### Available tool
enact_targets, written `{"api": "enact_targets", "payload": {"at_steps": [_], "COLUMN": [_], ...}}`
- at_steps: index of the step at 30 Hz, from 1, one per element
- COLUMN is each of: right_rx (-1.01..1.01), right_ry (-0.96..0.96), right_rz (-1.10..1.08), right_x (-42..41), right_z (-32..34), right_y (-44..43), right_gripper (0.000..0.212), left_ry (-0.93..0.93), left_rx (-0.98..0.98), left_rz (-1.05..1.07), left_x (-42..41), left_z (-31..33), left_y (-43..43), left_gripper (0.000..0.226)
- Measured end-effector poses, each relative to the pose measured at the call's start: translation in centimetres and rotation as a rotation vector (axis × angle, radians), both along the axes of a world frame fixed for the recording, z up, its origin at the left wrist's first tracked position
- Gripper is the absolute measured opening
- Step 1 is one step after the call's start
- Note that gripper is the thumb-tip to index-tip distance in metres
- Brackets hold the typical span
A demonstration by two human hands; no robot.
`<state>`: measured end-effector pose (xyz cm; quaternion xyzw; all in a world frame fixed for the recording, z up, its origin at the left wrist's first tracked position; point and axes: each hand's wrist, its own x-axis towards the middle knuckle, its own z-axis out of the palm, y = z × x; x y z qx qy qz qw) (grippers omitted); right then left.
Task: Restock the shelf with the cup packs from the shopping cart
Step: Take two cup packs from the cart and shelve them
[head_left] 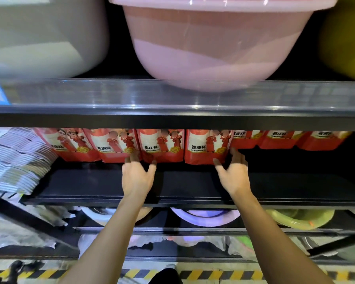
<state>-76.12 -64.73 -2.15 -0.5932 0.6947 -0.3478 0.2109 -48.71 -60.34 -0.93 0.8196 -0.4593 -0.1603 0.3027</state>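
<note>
Several red cup packs stand in a row at the back of the black shelf (pixel 193 187). My left hand (pixel 136 175) reaches in with spread fingers that touch the lower edge of one red pack (pixel 160 145). My right hand (pixel 233 173) is open too, its fingers at the right lower corner of the neighbouring pack (pixel 205 146). Neither hand grips a pack. More red packs (pixel 279 139) sit further back on the right. The shopping cart is out of view.
Above the shelf rail stand a pink basin (pixel 217 42), a grey basin (pixel 41 37) and a yellow one (pixel 344 37). Stacked white packets (pixel 16 160) fill the shelf's left end. Basins (pixel 205 217) lie on the lower shelf. Hazard tape (pixel 223 274) marks the floor.
</note>
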Motion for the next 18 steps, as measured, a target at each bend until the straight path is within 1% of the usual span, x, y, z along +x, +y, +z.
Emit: {"api": "enact_targets", "payload": {"at_steps": [1,3,4,6,8,11,13,15,18], "right_rx": [0.014,0.048,0.064,0.097,0.115,0.098,0.082,0.146,0.227], "right_ry": [0.053,0.154,0.198,0.268,0.343,0.463,0.547,0.614,0.669], "right_rz": [0.012,0.050,0.071,0.103,0.145,0.206,0.235,0.259,0.295], "right_x": [-0.2,-0.6,-0.9,-1.5,-2.3,-3.7,-4.5,-5.2,-6.1], "right_z": [0.7,1.6,1.9,2.3,2.7,2.7,2.6,2.6,2.1], "right_y": [1.1,3.5,4.7,7.3,10.3,15.1,18.5,21.8,26.3], "right_gripper": [0.069,0.062,0.062,0.062,0.060,0.057,0.057,0.055,0.053], "left_ry": [-0.042,-0.122,-0.167,-0.254,-0.332,-0.501,-0.582,-0.622,-0.599], "left_rx": [0.041,0.092,0.096,0.119,0.141,0.154,0.167,0.188,0.258], "left_rz": [-0.031,-0.090,-0.122,-0.165,-0.187,-0.276,-0.304,-0.310,-0.290], "left_x": [0.1,0.1,0.1,0.0,-0.2,-0.4,-0.6,-0.8,-0.6], "left_z": [0.4,1.1,1.3,2.0,2.0,0.9,0.4,0.3,-0.3], "left_y": [0.8,2.8,3.9,6.5,9.5,14.7,18.6,22.4,27.9], "left_gripper": [0.080,0.061,0.059,0.063,0.059,0.049,0.050,0.053,0.055]}}
